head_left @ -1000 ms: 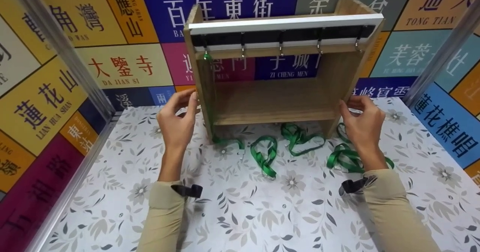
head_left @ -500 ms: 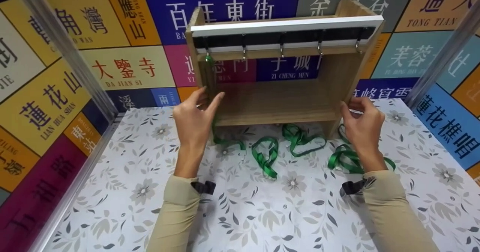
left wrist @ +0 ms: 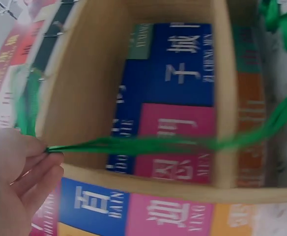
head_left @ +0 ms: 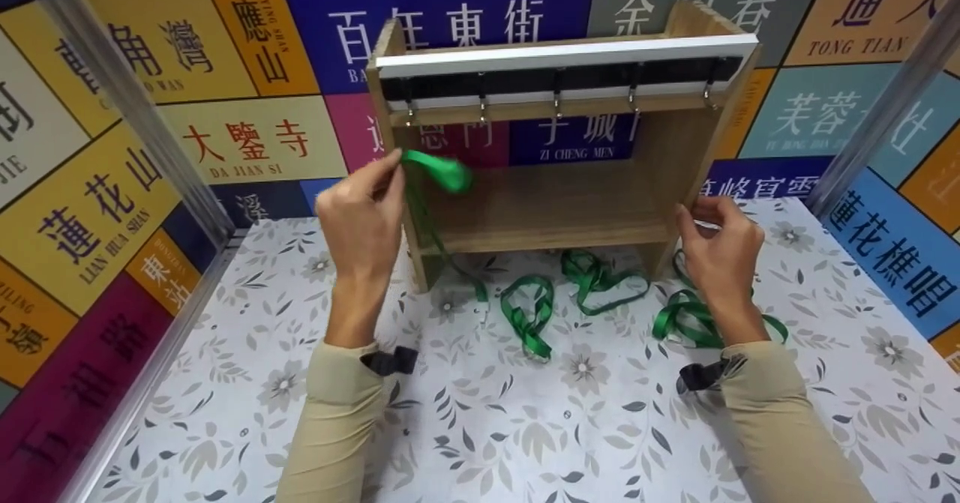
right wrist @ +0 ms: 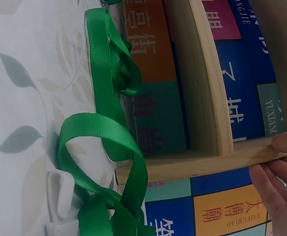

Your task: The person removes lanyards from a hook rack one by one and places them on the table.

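Observation:
In the head view my left hand (head_left: pixel 361 229) pinches a green ribbon lanyard (head_left: pixel 444 172) at the left side of a small wooden rack (head_left: pixel 547 207). A loop of the ribbon swings out right of the fingertips, and the rest trails down to the table. The left wrist view shows the ribbon (left wrist: pixel 124 146) running taut from thumb and fingers across the rack front. My right hand (head_left: pixel 721 244) holds the edge of the rack's right side panel between thumb and fingers; the right wrist view shows this grip on the panel (right wrist: pixel 202 166). Small metal hooks (head_left: pixel 557 102) line the rack's black strip.
Several more green lanyards lie on the flower-patterned table (head_left: pixel 525 428): one coiled lanyard (head_left: pixel 527 315) in front of the rack, another lanyard (head_left: pixel 600 282) beneath its shelf, and a lanyard bundle (head_left: pixel 694 319) by my right wrist. A sign-covered wall (head_left: pixel 247 136) stands close behind.
The lanyard that hung from the leftmost hook is now off it and between my left fingers. My left hand went right to the ribbon, then back left. The right hand has stayed on the panel.

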Demonstrator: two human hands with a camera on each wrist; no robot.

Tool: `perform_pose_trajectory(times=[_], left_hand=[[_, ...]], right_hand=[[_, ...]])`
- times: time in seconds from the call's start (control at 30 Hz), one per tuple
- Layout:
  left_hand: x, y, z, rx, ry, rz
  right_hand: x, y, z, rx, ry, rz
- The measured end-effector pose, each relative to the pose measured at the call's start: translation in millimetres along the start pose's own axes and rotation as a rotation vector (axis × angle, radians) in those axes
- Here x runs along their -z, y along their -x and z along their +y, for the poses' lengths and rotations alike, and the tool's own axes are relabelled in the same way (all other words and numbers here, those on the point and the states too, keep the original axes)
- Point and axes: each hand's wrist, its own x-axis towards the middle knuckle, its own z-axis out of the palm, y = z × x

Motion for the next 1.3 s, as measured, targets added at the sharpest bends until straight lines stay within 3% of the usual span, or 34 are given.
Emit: perform_pose_trajectory(times=[0.1, 0.23, 0.5, 0.63, 0.87, 1.0, 1.13, 1.3], left_hand=[[12.5, -14.6, 5.3, -0.001, 0.084, 0.016], [28.8, -30.6, 8.1, 0.015, 0.131, 0.027], [59.8, -46.4, -6.7, -0.010, 0.092, 0.097], [70.6, -49.3, -16.0, 0.031, 0.045, 0.126], [72.6, -41.9, -36.0, 0.110, 0.025, 0.104], [69.0, -34.4, -42.7, 0.110, 0.018, 0.077], [64.9, -30.5, -41.6, 0.111, 0.062, 0.074], [63.3, -33.5, -29.2, 0.089, 0.130, 0.109]], right_hand=[[-0.7, -0.6, -0.5, 0.005, -0.001, 0.008], [-1.8, -0.6, -1.7, 0.000, 0.006, 0.008], [-4.8, 2.9, -1.6, -0.008, -0.005, -0.008], [-4.9, 3.9, -0.9, -0.006, -0.004, -0.007], [-3.3, 2.2, -0.4, -0.010, -0.004, -0.011], [-2.3, 1.0, -0.4, -0.011, 0.002, -0.014], [-1.4, 0.4, -0.4, -0.007, 0.001, -0.006], [-0.4, -0.6, -1.0, -0.014, 0.007, 0.001]])
